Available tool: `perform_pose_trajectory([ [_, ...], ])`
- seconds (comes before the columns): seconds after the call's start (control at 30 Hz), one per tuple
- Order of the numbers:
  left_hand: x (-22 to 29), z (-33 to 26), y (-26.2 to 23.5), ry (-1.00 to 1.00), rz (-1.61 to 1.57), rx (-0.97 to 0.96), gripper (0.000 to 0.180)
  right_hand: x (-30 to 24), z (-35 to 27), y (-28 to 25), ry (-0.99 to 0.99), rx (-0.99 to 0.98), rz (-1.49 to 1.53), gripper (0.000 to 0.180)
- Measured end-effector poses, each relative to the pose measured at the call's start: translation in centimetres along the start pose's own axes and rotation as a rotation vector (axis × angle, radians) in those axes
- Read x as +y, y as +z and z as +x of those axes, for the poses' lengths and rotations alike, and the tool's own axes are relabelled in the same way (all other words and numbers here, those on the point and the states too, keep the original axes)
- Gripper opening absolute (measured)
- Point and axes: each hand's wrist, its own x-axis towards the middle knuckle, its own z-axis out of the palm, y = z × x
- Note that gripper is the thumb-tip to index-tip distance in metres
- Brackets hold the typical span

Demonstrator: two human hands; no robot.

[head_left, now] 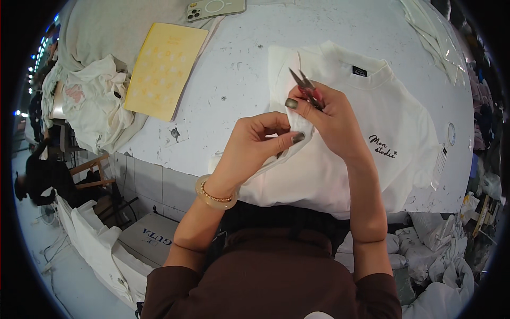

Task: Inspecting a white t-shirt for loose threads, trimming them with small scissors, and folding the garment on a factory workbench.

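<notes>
A white shirt (329, 170) lies spread on the table, its neckline with a dark label at the far side and dark script embroidery on the right of the chest. My left hand (255, 141) is closed on a raised edge of it, thumb on top and fingers tucked behind the cloth. Small pointed scissors (303, 80) with a red part sit in my right hand (337, 114), blades pointing away and slightly apart. The thumb and fingers of that hand also pinch the same raised edge, just beyond my left hand. The cloth hides some of my left fingertips.
On the pale table (234, 69) lie a yellow booklet (164, 69) and a phone (215, 8). Crumpled white garments (93, 106) are heaped at the left, plastic-wrapped cloth (430, 32) at the far right. A grey box (146, 239) and bagged items (425, 255) stand below table level.
</notes>
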Motion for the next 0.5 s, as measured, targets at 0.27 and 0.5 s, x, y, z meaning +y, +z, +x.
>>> perform_pose_trajectory([
  [0.27, -0.1, -0.4, 1.0, 0.086, -0.395, 0.148, 0.015, -1.6, -3.0, -0.9, -0.282, 0.406, -0.197, 0.015],
  [0.5, 0.4, -0.7, 1.4, 0.166, -0.368, 0.105, 0.008, -1.3, -5.4, -0.8, -0.367, 0.422, -0.448, 0.029],
])
